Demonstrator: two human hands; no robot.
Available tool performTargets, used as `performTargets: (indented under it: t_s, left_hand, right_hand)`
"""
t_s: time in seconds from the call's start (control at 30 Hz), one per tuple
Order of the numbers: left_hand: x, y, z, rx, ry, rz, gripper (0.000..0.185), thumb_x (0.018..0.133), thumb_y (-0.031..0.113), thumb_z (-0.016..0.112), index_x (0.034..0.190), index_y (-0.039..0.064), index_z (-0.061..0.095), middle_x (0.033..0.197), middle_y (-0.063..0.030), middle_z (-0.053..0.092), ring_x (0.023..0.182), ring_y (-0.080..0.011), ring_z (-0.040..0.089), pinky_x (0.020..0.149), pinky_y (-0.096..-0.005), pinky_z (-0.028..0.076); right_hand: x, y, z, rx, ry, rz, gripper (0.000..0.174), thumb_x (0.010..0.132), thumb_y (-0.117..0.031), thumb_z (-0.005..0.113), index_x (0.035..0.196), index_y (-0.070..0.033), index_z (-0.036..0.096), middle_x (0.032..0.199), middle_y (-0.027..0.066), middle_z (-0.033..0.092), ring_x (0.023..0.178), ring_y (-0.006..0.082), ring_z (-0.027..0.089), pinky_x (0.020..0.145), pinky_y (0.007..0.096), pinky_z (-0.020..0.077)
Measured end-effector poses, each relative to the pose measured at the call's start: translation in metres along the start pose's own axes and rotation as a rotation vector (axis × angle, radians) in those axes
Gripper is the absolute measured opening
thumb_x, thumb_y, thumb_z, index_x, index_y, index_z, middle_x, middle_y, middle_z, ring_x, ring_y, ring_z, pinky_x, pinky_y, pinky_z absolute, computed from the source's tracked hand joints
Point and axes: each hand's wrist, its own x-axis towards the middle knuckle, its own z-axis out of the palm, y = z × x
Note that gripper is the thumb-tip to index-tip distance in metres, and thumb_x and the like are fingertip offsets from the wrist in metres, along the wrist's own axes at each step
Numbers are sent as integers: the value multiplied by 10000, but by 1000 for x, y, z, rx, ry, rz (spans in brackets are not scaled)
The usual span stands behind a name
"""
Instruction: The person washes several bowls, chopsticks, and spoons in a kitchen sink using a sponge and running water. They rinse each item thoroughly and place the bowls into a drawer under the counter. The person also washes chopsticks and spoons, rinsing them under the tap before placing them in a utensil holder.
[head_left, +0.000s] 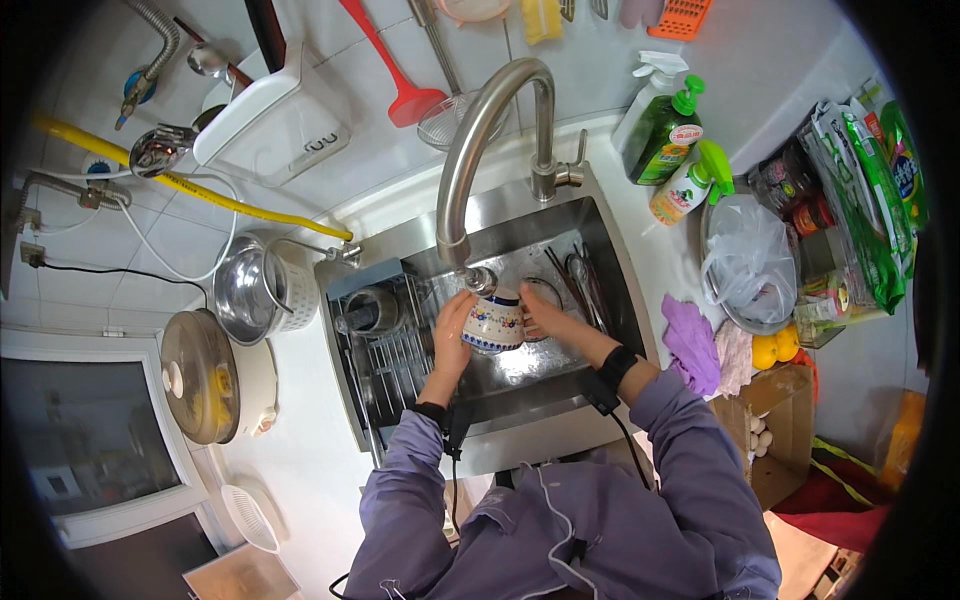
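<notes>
Between my two hands is a white ceramic bowl (491, 327) with a blue rim band and painted flowers, tilted on its side under the faucet. My left hand (453, 334) grips its left side, and my right hand (541, 311) holds the right side. Just above the bowl is the spout head of the curved steel faucet (453, 195). Whether water is running I cannot tell. Below lies the stainless steel sink (517, 380), where chopsticks and spoons (586, 289) rest at the right. A round glass-like dish (545, 289) is partly hidden behind my right hand.
In the sink's left part a wire drying rack (382, 360) carries a stone mortar with its pestle (367, 315). Soap and spray bottles (664, 139) stand at the back right. A purple cloth (690, 345) lies on the right counter; a steel pot (247, 289) stands left.
</notes>
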Motion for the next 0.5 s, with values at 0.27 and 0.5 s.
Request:
performTargets:
  t_s: [0.27, 0.5]
  left_hand:
    - [-4, -7, 13, 27, -52, -40, 553, 588, -168, 497, 1101, 33, 539, 1159, -174, 516, 1098, -353, 473, 924, -368, 385]
    - [-1, -4, 23, 60, -36, -89, 545, 631, -162, 496, 1128, 60, 526, 1103, -206, 523, 1035, -379, 506, 849, -367, 427]
  right_hand:
    - [0, 11, 2, 115, -104, -179, 655, 922, -536, 195, 1255, -10, 397, 1038, 130, 564, 904, 168, 558, 734, 289, 462]
    - [22, 15, 8, -96, 104, -231, 586, 932, -457, 254, 1215, 29, 419, 1060, 186, 566, 986, 261, 557, 852, 344, 430]
